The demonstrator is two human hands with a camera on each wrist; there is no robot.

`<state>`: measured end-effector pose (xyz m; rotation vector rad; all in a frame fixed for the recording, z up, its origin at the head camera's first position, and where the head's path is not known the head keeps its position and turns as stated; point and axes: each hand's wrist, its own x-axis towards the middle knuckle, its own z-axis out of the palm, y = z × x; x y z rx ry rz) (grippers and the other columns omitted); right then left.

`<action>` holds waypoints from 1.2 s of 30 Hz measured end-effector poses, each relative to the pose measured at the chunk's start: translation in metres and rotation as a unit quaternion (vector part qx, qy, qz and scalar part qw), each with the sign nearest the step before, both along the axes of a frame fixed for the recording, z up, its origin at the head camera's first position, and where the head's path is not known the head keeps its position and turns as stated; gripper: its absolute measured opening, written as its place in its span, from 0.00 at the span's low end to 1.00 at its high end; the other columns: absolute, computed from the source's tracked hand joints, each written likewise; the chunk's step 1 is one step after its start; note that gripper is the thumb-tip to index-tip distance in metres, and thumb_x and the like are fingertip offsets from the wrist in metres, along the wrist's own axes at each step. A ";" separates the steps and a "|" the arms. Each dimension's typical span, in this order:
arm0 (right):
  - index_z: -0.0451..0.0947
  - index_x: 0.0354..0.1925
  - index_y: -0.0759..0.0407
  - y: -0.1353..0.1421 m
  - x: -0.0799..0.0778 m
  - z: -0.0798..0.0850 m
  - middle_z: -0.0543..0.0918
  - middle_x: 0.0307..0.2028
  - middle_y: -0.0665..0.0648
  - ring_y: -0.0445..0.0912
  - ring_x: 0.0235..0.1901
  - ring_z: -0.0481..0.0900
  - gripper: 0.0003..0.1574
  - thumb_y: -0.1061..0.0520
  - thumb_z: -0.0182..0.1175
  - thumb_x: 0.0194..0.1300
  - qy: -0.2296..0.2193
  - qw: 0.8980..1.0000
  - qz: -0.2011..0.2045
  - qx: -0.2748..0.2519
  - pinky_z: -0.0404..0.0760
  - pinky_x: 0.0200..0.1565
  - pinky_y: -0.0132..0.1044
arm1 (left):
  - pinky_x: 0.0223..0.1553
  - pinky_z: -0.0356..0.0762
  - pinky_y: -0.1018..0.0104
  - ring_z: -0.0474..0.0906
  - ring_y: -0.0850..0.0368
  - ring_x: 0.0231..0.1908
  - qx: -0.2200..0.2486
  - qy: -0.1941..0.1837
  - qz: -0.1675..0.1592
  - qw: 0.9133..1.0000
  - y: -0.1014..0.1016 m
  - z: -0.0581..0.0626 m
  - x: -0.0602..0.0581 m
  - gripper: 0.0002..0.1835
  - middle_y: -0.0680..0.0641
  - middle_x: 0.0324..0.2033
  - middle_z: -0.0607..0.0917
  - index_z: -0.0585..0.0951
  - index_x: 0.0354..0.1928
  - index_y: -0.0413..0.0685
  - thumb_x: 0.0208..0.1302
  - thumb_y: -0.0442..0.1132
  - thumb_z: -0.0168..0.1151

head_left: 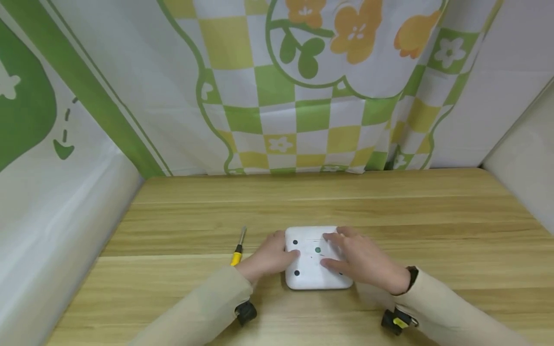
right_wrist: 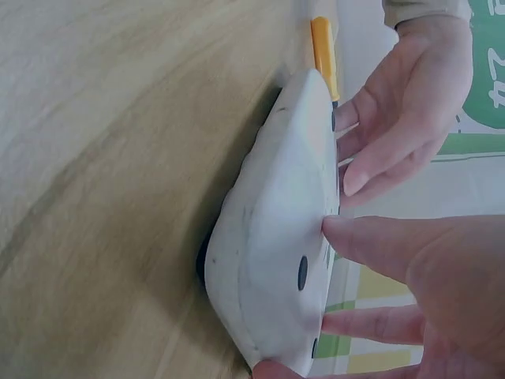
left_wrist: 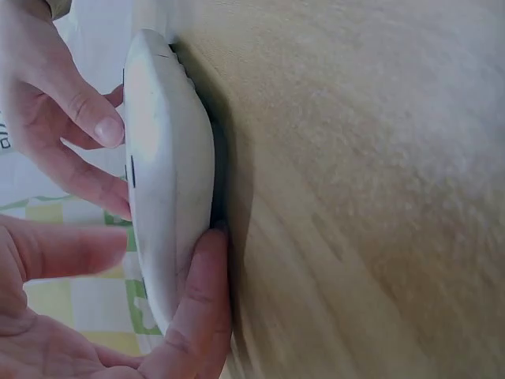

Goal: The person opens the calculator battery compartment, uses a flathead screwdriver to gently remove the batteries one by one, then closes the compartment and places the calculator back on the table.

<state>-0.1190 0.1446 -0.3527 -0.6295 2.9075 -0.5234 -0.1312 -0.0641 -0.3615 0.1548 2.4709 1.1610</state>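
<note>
A white square device (head_left: 309, 279) with dark dots on its face lies flat on the wooden table (head_left: 303, 202). My left hand (head_left: 270, 257) holds its left edge: the thumb (left_wrist: 197, 300) presses against the side of the device (left_wrist: 166, 197) and the fingers reach over the top. On the right half of the face rests my right hand (head_left: 355, 259), its straight fingers (right_wrist: 379, 245) touching the top of the device (right_wrist: 268, 221).
A screwdriver (head_left: 238, 250) with a yellow handle (right_wrist: 319, 47) lies just left of my left hand. A green and yellow patterned cloth (head_left: 303, 96) hangs behind the table. White walls (head_left: 65, 230) close in both sides.
</note>
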 end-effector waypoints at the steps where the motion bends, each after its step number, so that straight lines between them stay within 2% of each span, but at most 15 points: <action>1: 0.74 0.60 0.63 -0.001 0.000 0.000 0.71 0.59 0.75 0.66 0.51 0.77 0.34 0.45 0.65 0.61 -0.001 1.000 -0.002 -0.001 0.77 0.50 0.59 | 0.62 0.63 0.40 0.66 0.34 0.60 -0.001 -0.002 0.006 1.000 0.001 -0.001 -0.001 0.32 0.25 0.59 0.68 0.62 0.62 0.21 0.65 0.39 0.57; 7: 0.75 0.59 0.63 -0.003 0.002 0.001 0.71 0.59 0.75 0.65 0.49 0.79 0.37 0.42 0.65 0.59 -0.008 1.000 -0.015 -0.019 0.78 0.49 0.56 | 0.69 0.51 0.41 0.52 0.31 0.69 0.013 -0.012 0.051 0.999 0.005 -0.004 -0.004 0.35 0.22 0.67 0.56 0.52 0.67 0.19 0.65 0.36 0.50; 9: 0.75 0.58 0.64 -0.004 0.002 0.001 0.72 0.58 0.75 0.63 0.50 0.79 0.38 0.40 0.65 0.59 -0.009 0.999 -0.018 -0.027 0.78 0.49 0.55 | 0.68 0.54 0.42 0.56 0.33 0.67 0.029 -0.011 0.071 0.997 0.006 -0.006 -0.004 0.34 0.22 0.66 0.57 0.53 0.67 0.19 0.63 0.33 0.48; 11: 0.75 0.58 0.64 -0.004 0.002 0.001 0.73 0.58 0.73 0.62 0.50 0.79 0.39 0.39 0.64 0.60 -0.012 0.999 -0.025 -0.032 0.78 0.50 0.54 | 0.63 0.63 0.44 0.64 0.35 0.62 0.049 -0.009 0.089 0.995 0.007 -0.007 -0.005 0.32 0.24 0.63 0.64 0.57 0.65 0.20 0.59 0.30 0.46; 14: 0.74 0.59 0.64 -0.004 0.002 0.001 0.75 0.57 0.70 0.56 0.46 0.80 0.40 0.37 0.63 0.60 -0.013 0.999 -0.033 -0.034 0.79 0.46 0.51 | 0.47 0.77 0.52 0.74 0.41 0.46 0.080 -0.007 0.105 0.991 0.010 -0.008 -0.006 0.27 0.28 0.52 0.73 0.64 0.59 0.22 0.56 0.27 0.44; 17: 0.72 0.62 0.64 -0.004 0.002 0.001 0.76 0.56 0.69 0.52 0.42 0.80 0.43 0.35 0.60 0.61 -0.019 0.998 -0.045 -0.032 0.79 0.43 0.49 | 0.32 0.81 0.58 0.77 0.48 0.32 0.121 -0.007 0.112 0.986 0.011 -0.008 -0.006 0.21 0.32 0.43 0.78 0.67 0.53 0.26 0.55 0.25 0.42; 20: 0.69 0.64 0.64 -0.004 0.002 0.001 0.74 0.58 0.69 0.56 0.48 0.79 0.44 0.32 0.53 0.65 -0.027 0.997 -0.056 -0.039 0.78 0.47 0.52 | 0.26 0.81 0.59 0.75 0.51 0.23 0.159 -0.009 0.124 0.979 0.011 -0.006 -0.005 0.18 0.34 0.37 0.79 0.67 0.51 0.30 0.57 0.24 0.41; 23: 0.67 0.65 0.63 -0.005 0.002 0.001 0.72 0.61 0.69 0.62 0.56 0.75 0.46 0.29 0.46 0.68 -0.038 0.996 -0.066 -0.050 0.74 0.53 0.56 | 0.26 0.81 0.60 0.74 0.54 0.22 0.171 -0.004 0.135 0.976 0.010 -0.005 -0.003 0.18 0.37 0.33 0.78 0.67 0.52 0.32 0.59 0.23 0.41; 25: 0.66 0.66 0.64 -0.005 0.003 0.002 0.70 0.62 0.70 0.62 0.58 0.73 0.48 0.28 0.43 0.68 -0.049 0.995 -0.072 -0.055 0.74 0.54 0.57 | 0.27 0.81 0.61 0.74 0.54 0.22 0.181 -0.004 0.139 0.974 0.010 -0.004 -0.003 0.17 0.39 0.32 0.78 0.67 0.53 0.33 0.61 0.23 0.42; 31: 0.60 0.70 0.63 -0.005 0.005 0.004 0.68 0.64 0.70 0.54 0.49 0.77 0.55 0.23 0.43 0.64 -0.092 0.991 -0.084 -0.051 0.78 0.44 0.47 | 0.25 0.81 0.65 0.74 0.56 0.22 0.217 0.006 0.135 0.967 0.011 -0.003 -0.002 0.16 0.38 0.35 0.78 0.68 0.53 0.34 0.62 0.24 0.50; 36: 0.56 0.71 0.61 -0.007 0.006 0.002 0.67 0.64 0.68 0.49 0.41 0.76 0.58 0.21 0.44 0.61 -0.110 0.988 -0.093 -0.050 0.75 0.33 0.38 | 0.26 0.81 0.65 0.75 0.57 0.23 0.223 0.015 0.130 0.966 0.010 -0.003 0.000 0.16 0.37 0.37 0.79 0.69 0.52 0.33 0.62 0.25 0.53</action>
